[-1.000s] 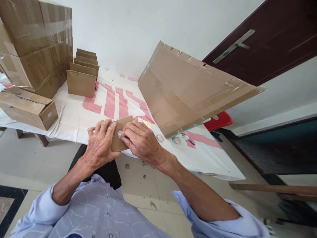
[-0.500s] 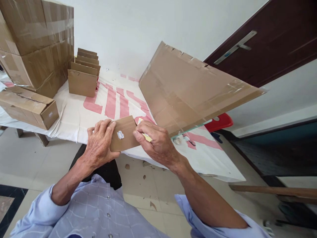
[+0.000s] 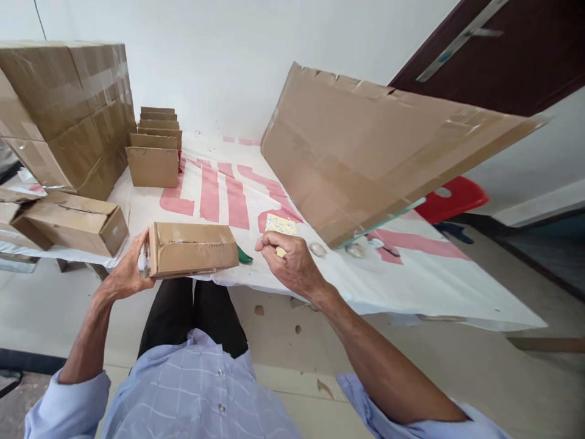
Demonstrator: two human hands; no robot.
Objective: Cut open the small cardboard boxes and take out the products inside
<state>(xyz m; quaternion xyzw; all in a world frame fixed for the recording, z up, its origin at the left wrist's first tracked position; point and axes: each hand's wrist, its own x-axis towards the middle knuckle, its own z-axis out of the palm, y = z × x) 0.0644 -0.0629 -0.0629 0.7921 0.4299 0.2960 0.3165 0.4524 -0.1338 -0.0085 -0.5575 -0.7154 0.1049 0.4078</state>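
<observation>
Head view: small carton (image 3: pixel 194 249) lies at the near edge of the cloth-covered desk (image 3: pixel 228 146), long side facing me. My left hand (image 3: pixel 124 272) has its left end, fingers (image 3: pixel 141 245) spread wide around it, thumb low. My right hand (image 3: pixel 295 262) is off the carton, fingers curled nearly closed; can't tell if anything small is pinched. Yellow sticker sheet (image 3: pixel 282 224) partly behind that hand. Green item (image 3: pixel 244 256) by the carton's right end. Upright cardboard pieces (image 3: pixel 153 167) far left, big cardboard sheet (image 3: pixel 356 140) right.
</observation>
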